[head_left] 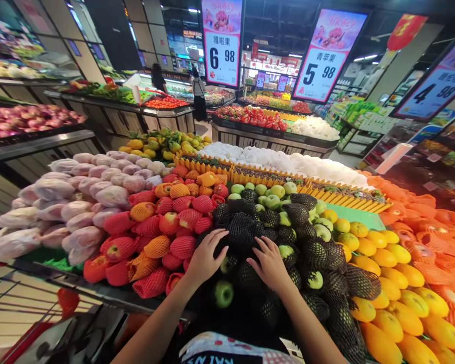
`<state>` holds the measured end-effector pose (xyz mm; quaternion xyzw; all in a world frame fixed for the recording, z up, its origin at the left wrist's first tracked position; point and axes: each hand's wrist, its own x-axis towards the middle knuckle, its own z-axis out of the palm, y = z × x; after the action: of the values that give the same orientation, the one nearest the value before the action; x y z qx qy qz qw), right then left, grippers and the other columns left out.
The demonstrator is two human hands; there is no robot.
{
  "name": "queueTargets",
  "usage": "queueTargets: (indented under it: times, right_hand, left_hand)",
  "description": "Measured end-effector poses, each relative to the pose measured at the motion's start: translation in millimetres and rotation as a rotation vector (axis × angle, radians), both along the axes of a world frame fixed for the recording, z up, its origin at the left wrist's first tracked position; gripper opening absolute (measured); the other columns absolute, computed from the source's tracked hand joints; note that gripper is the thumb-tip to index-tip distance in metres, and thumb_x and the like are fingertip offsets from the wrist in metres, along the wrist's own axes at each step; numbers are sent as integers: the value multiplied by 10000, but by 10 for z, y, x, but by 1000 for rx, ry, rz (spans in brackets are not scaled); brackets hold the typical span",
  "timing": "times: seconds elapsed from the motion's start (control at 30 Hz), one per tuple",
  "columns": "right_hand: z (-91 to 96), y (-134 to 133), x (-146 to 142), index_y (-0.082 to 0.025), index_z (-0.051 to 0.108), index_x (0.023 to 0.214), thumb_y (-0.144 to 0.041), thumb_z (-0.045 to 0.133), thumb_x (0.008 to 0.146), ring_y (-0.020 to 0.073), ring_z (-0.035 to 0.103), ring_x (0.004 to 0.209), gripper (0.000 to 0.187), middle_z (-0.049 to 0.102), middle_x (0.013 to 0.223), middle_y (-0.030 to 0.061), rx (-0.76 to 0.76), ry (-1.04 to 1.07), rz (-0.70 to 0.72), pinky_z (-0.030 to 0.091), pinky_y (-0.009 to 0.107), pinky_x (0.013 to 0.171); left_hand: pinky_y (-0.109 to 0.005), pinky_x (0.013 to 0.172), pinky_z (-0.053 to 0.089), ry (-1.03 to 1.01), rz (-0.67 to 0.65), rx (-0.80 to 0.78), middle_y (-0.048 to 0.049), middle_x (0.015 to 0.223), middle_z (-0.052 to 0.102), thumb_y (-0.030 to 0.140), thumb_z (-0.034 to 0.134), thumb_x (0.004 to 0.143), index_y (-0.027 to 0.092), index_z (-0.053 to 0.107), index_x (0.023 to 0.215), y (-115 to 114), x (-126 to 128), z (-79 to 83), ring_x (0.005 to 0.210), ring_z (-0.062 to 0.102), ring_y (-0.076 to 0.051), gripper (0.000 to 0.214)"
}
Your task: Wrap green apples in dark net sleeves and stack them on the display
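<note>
Near the front edge of the stand (76,284), black nets (246,227) partly hide many green apples (224,294) from us. Left along this edge, the shopping cart (30,331) is cut off. On the price signs (222,48), we cannot read the smallest print.

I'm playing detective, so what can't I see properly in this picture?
All in the head view:
What, if anything, is inside the black foam net: its mesh hides it.
Palms of the left hand and right hand: hidden by the hands' backs.
Shopping cart: cut off by the left and bottom edges.
4.98 price sign: cut off at the right edge; its product name is blurred.
</note>
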<state>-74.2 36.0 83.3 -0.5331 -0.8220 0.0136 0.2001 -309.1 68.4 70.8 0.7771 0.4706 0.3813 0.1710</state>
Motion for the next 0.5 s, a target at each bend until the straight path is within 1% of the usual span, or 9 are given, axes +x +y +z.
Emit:
queueTargets:
  times: [0.03,0.1,0.17,0.23,0.3,0.37,0.43,0.5]
  right_hand:
    - [3,13,-6,-138,739,1064,-274,673,896,383,546,1269,226,657,1297,190,6,-8,-17,490,584,1038]
    - [38,9,-1,-136,719,1096,-238,629,916,359,582,1217,225,662,1286,182,52,26,-54,514,553,1017]
    - [105,-38,21,-168,697,1138,-218,569,944,326,602,1191,237,649,1310,159,143,114,-118,529,525,1001]
    - [188,-121,46,-200,682,1143,-218,546,957,294,625,1157,231,660,1288,139,265,223,-216,541,502,983]
    - [269,-231,63,-210,678,1099,-227,568,951,269,651,1105,184,687,1214,130,392,320,-325,554,476,957]
    - [330,-361,68,-217,673,1040,-224,594,940,250,672,1047,128,704,1135,117,486,393,-424,568,449,923]
    - [361,-514,65,-232,673,999,-204,594,934,237,679,1010,106,704,1094,98,538,444,-502,576,431,891]
    - [361,-696,59,-244,687,979,-171,574,931,233,676,997,142,692,1086,84,573,482,-565,574,425,875]
  left_hand:
    - [-419,1028,529,0,-27,0,-96,1375,568,239,514,966,235,490,1365,-27,-6,-6,1298,532,-235,400]
    - [-392,987,558,-20,-67,0,-103,1419,531,237,515,967,248,417,1428,-74,-28,-9,1332,505,-236,471]
    - [-368,951,579,-45,-94,2,-110,1464,482,235,518,967,266,358,1468,-112,-61,3,1353,488,-240,527]
    - [-364,948,582,-48,-131,-1,-115,1503,433,233,518,967,283,315,1495,-137,-96,19,1373,468,-247,567]
    - [-379,977,571,-19,-177,-16,-115,1527,398,230,515,966,294,294,1507,-149,-123,22,1390,448,-252,588]
    - [-405,1014,550,22,-218,-29,-114,1537,381,231,512,967,298,284,1511,-146,-131,-5,1404,429,-257,594]
    - [-440,1051,524,56,-250,-28,-119,1542,368,237,510,969,295,281,1512,-134,-116,-60,1415,415,-267,592]
    - [-486,1092,482,77,-266,-3,-129,1545,356,244,514,967,287,291,1509,-126,-81,-119,1416,413,-281,587]
